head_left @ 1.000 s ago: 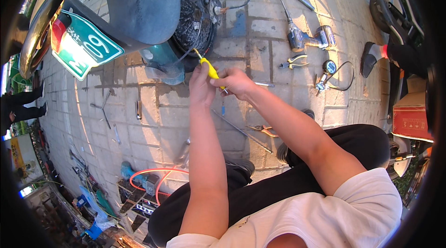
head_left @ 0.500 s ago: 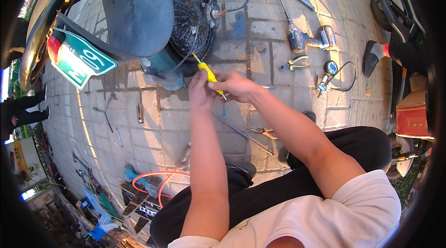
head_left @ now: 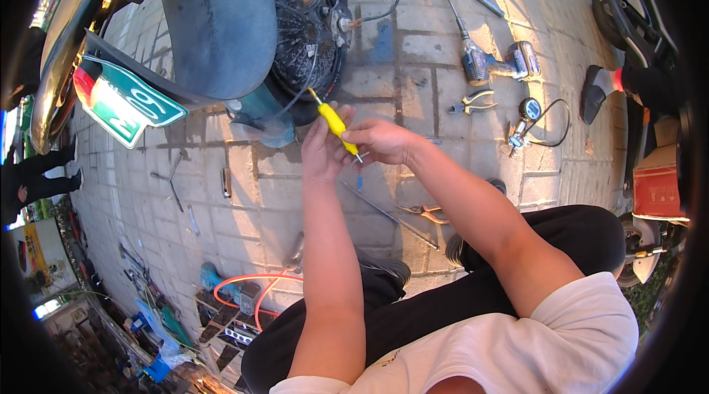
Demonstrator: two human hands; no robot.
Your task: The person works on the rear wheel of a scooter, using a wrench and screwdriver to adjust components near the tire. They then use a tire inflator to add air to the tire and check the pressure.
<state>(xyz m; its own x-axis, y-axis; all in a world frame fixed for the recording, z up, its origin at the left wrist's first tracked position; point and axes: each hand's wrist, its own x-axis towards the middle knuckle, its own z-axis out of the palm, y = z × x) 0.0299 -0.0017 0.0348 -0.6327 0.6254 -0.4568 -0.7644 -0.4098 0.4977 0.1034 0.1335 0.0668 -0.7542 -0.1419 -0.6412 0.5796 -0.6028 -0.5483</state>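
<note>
Both my hands are at a slim yellow-handled tool (head_left: 334,122), which slants in front of the scooter's wheel. A brass-coloured end points up toward the wheel, and a thin metal tip sticks out below. My left hand (head_left: 323,152) curls loosely around the handle, its fingers partly hidden behind it. Thumb and fingers of my right hand (head_left: 382,141) pinch the lower part of the handle. Just beyond the tool are the dirty wheel hub (head_left: 303,58) and a thin cable (head_left: 309,73) hanging in front of it. Whether the brass end touches anything there, I cannot tell.
On the paving to the right lie a cordless drill (head_left: 491,65), pliers (head_left: 473,102), a digital gauge with hose (head_left: 528,110) and a screwdriver (head_left: 484,2). Orange-handled pliers (head_left: 425,211) and a long rod (head_left: 391,215) lie before me. An orange hose (head_left: 258,277) curls lower left.
My left thumb has eased back from the yellow handle, and more of the handle shows between my hands. The tool has shifted slightly down and right in view.
</note>
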